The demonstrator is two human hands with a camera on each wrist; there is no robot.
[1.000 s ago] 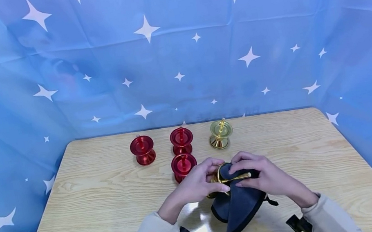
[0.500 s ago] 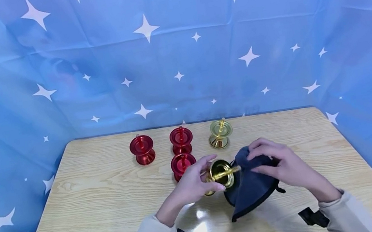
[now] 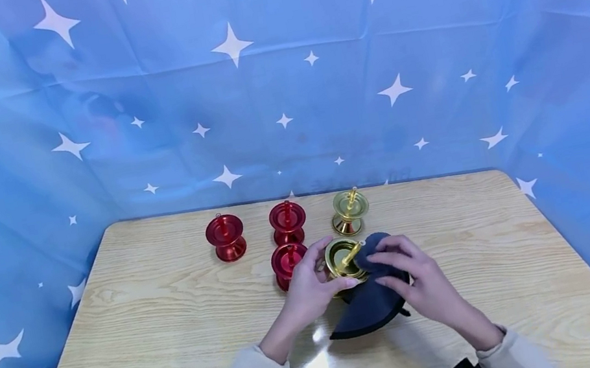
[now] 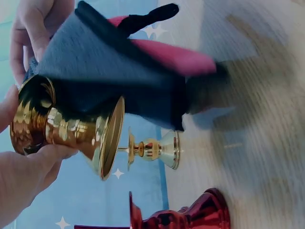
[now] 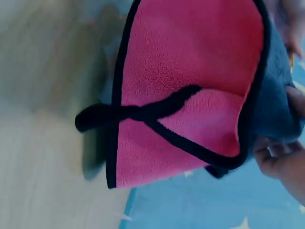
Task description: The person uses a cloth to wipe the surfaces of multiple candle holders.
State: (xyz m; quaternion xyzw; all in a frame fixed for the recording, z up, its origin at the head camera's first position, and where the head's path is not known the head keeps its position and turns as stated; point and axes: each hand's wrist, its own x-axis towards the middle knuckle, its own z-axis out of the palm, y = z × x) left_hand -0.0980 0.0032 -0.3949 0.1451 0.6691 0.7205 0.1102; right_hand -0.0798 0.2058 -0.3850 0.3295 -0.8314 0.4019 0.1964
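Note:
My left hand [image 3: 307,284] grips a shiny gold candle holder [image 3: 336,260] around its rim, raised above the table with its dish and upright stem facing up and toward the right. In the left wrist view the holder [image 4: 78,133] lies sideways, thumb along its waist. My right hand [image 3: 421,280] pinches a dark grey cloth [image 3: 369,308] with black edging, pressed against the right side of the holder's dish. The cloth's pink underside [image 5: 186,52] and a black loop [image 5: 138,110] show in the right wrist view. Cloth and fingers hide part of the rim.
Behind my hands stand two red candle holders [image 3: 226,235] and a second gold one [image 3: 349,212] in a row. Another red holder [image 3: 288,263] stands close to my left hand. A blue starred curtain [image 3: 277,82] surrounds the wooden table [image 3: 151,341].
The gold holder first came out of the cloth as my right hand drew right; now the cloth is back against its dish. The holder has turned more upright and risen slightly.

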